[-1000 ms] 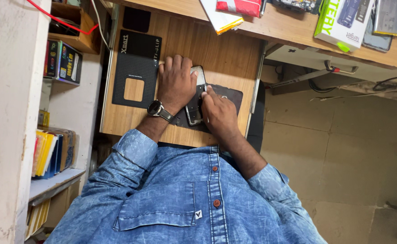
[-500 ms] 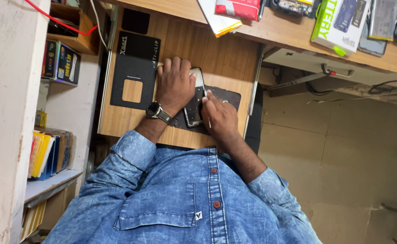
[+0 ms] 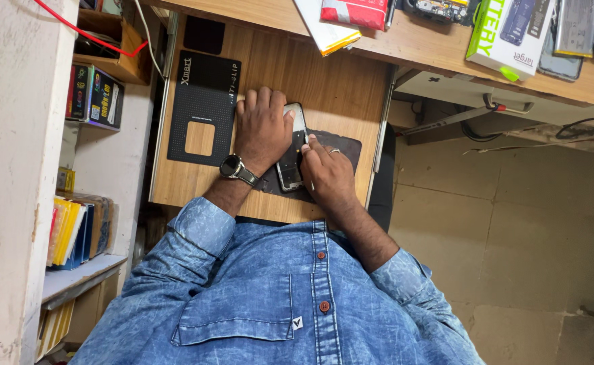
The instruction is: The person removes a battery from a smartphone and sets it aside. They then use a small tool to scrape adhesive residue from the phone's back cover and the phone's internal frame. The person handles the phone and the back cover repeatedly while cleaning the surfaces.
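Head view, looking down on a small light-brown wooden pull-out desk [image 3: 337, 74]. The left hand [image 3: 263, 128], with a dark round wristwatch on a metal strap [image 3: 233, 167] at its wrist, lies palm-down with its fingers spread and nearly flat, the fingertips [image 3: 264, 96] pointing away from the body. Under the thumb side of this hand lies an opened grey slab-shaped mobile phone [image 3: 291, 149], its inner parts facing up; the thumb rests against the phone's upper edge, pressing it down rather than clasping it. The right hand [image 3: 327, 172] is curled on the other side of the phone, its fingers closed around a thin pale rod-like tool [image 3: 308, 167], of which only a short length shows; the index fingertip [image 3: 306, 145] touches the phone's long edge. A ring sits on one finger of this hand. The phone thus lies between the two hands, touching both, upon a dark brown flat work pad [image 3: 344, 145] that extends beyond the right-hand knuckles. Beside the left hand's little finger lies a black rectangular textured anti-slip mat with a square cut-out [image 3: 202, 101], close to the hand but not touched by it. Beyond the fingertips a higher wooden shelf [image 3: 432, 47] carries boxes and packets. Sleeves of a blue denim shirt [image 3: 297, 284] cover both forearms
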